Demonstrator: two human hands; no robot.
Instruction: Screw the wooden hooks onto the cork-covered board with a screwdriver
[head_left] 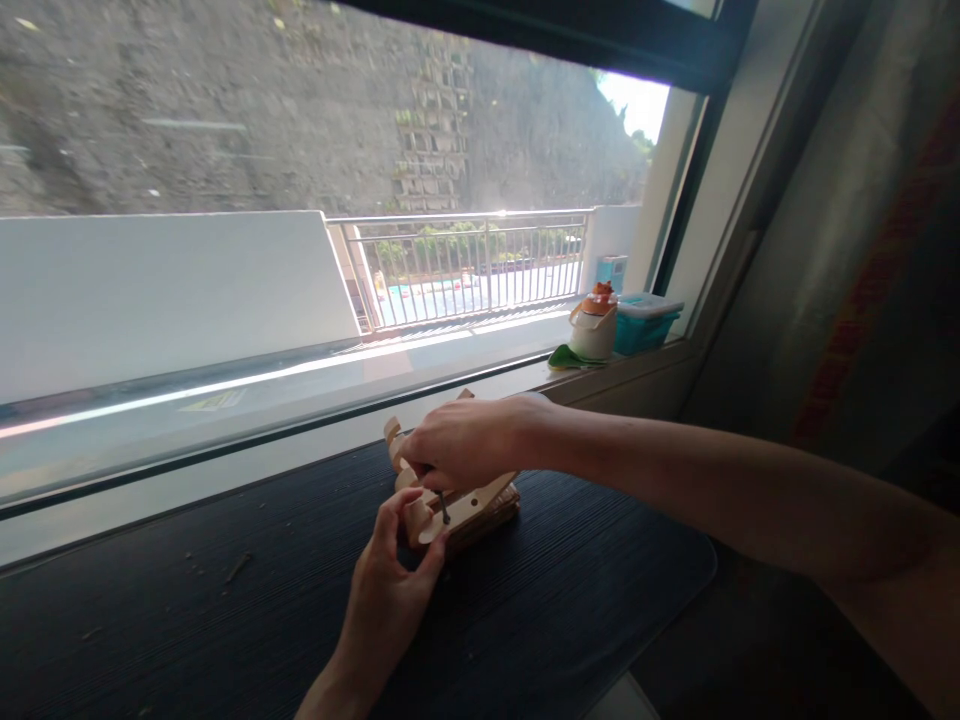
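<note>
A small wooden model (480, 505) made of pale flat pieces sits on the dark table (225, 620) near the window. My left hand (390, 585) comes up from below and grips the model's near end between thumb and fingers. My right hand (457, 440) reaches in from the right and rests on top of the model, its fingers pinched on a thin dark tool (444, 507) that points down into the wood. Much of the model's top is hidden under my right hand.
The table's rounded right corner (697, 575) drops off to the floor. A white jar with an orange top (594, 325) and a teal box (645, 322) stand on the window sill at the right. Small chips (238, 567) lie on the table at the left.
</note>
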